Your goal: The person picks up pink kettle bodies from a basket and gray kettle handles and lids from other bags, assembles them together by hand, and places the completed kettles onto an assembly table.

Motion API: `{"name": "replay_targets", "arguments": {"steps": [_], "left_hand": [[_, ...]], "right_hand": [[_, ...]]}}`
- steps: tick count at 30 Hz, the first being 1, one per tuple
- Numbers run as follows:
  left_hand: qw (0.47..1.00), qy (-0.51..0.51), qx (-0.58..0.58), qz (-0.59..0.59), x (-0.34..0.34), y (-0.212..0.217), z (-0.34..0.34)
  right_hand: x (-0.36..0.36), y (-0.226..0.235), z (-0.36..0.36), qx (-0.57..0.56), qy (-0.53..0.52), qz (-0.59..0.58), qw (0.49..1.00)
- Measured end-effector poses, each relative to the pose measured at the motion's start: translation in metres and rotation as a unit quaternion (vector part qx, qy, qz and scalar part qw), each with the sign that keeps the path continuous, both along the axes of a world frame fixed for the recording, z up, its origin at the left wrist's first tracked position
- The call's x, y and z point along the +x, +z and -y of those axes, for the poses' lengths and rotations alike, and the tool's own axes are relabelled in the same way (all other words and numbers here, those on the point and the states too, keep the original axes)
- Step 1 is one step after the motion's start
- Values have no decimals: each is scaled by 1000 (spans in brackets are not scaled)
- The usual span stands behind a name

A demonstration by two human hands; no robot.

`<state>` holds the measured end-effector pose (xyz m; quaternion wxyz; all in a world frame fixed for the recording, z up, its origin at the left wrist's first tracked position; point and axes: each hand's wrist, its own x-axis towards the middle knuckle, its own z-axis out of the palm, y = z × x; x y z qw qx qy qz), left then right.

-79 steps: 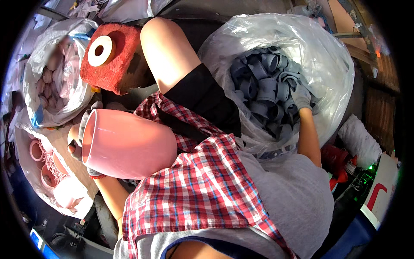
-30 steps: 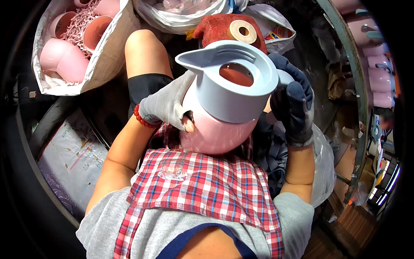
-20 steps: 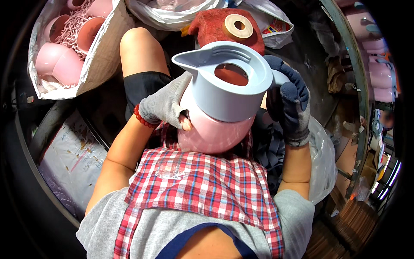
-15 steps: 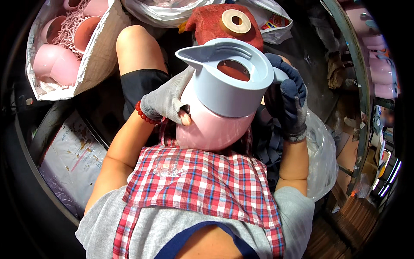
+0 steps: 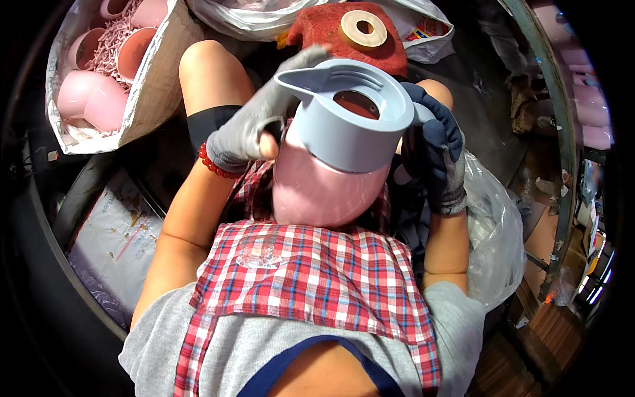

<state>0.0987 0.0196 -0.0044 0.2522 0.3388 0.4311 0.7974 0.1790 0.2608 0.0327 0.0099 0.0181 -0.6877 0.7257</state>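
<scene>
A pink jug point(image 5: 329, 195) with a pale blue-grey collar, spout and handle stands tilted over my lap. Its round top opening shows a dark reddish inside. My right hand point(image 5: 438, 149), in a dark blue and grey glove, is closed around the handle on the right. At the jug's left side is my left hand point(image 5: 254, 126) in a grey glove, its fingers stretched out past the spout and its bare thumb tip apart from them. Whether those fingers still brush the jug is hidden behind the spout.
On the far left a white woven bag point(image 5: 149, 99) holds several pink jug bodies point(image 5: 92, 99) and pink shredded filler. Beyond the jug, a tape roll point(image 5: 363, 30) lies on a red cloth-covered block point(image 5: 317, 33). A clear plastic bag point(image 5: 493, 231) sits at my right, near a metal frame point(image 5: 562, 119).
My left hand has let go of the jug's pink body and straightened its fingers away from me. The jug has tipped slightly more upright, with my right hand still on its handle.
</scene>
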Motion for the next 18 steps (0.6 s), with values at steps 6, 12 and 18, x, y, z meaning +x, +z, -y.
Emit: {"name": "replay_targets", "arguments": {"steps": [6, 12, 18], "left_hand": [[990, 48, -125, -50, -14, 18, -7], [975, 188, -117, -12, -27, 29, 7], [908, 359, -120, -180, -71, 41, 16]], "right_hand": [[-28, 1, -20, 216, 83, -107, 967], [-142, -52, -39, 145, 2, -74, 987], [-218, -120, -18, 710, -31, -156, 685]]}}
